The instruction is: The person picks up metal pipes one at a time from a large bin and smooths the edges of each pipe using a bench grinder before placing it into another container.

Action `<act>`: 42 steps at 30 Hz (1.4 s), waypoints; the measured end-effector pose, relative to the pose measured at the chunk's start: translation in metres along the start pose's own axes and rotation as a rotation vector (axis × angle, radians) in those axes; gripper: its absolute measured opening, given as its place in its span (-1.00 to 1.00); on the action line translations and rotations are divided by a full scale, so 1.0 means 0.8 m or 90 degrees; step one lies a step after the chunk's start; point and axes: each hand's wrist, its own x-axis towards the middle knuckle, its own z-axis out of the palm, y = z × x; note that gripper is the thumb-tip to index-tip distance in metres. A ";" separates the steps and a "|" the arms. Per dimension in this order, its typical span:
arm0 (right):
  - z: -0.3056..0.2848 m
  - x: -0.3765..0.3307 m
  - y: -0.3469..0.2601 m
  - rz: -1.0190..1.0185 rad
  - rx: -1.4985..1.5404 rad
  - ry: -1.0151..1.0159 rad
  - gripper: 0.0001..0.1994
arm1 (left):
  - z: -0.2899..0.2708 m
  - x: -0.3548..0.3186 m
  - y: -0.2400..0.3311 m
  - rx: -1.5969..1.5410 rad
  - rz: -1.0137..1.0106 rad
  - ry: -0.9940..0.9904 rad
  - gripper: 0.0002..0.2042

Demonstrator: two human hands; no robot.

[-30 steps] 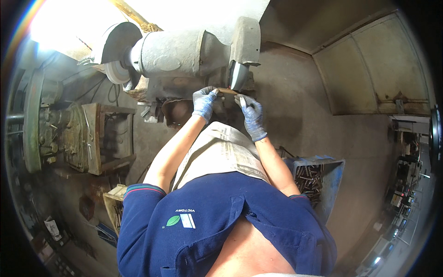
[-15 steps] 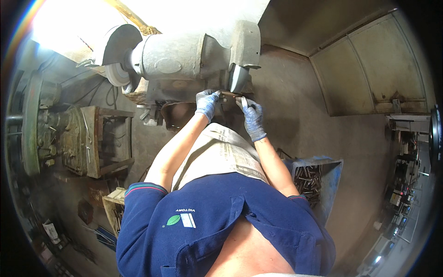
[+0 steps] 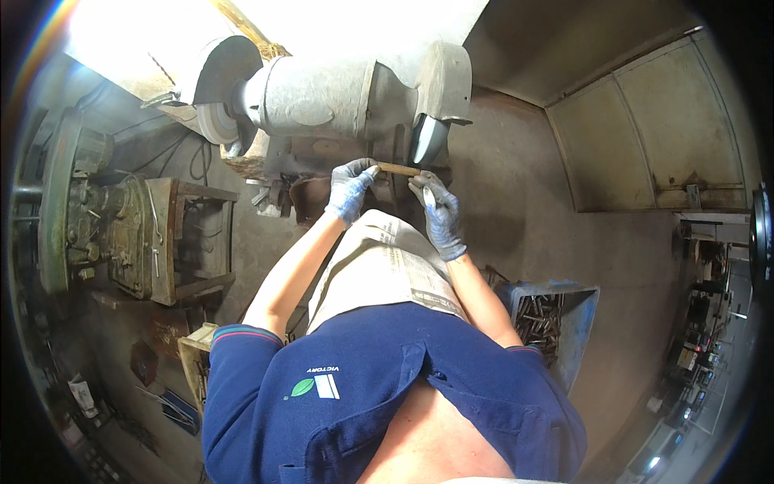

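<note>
Left hand [image 3: 351, 192] and right hand [image 3: 439, 211], both gloved, pinch 1 slim brownish rod [image 3: 397, 168] at opposite ends, just nearside of the grinder wheel [image 3: 430, 140]; contact unclear. Judged risk: loose pinch or uneven pressure could let the wheel snatch the rod.

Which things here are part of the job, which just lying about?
Job, apparently:
left hand
right hand
narrow brown piece held between them
grinder just beyond

Lying about, apparently:
greenish machine at left
blue crate of metal pieces, link unclear
</note>
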 end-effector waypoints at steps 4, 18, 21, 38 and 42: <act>-0.007 -0.016 -0.045 -0.236 -0.348 -0.108 -0.71 | -0.014 -0.029 -0.006 -0.051 0.079 -0.068 -0.90; 0.003 -0.042 -0.107 -0.277 -0.243 -0.066 -0.54 | 0.005 -0.082 0.064 -0.168 0.037 -0.174 -0.86; 0.001 -0.044 -0.106 -0.273 -0.249 -0.065 -0.54 | 0.012 -0.083 0.073 -0.146 -0.005 -0.142 -0.85; -0.016 -0.038 -0.084 -0.189 -0.325 -0.011 -0.75 | 0.023 -0.040 0.016 0.050 0.106 -0.109 -0.89; -0.026 -0.021 -0.063 -0.279 -0.459 -0.027 -0.76 | 0.025 -0.025 0.011 0.061 0.057 -0.071 -0.89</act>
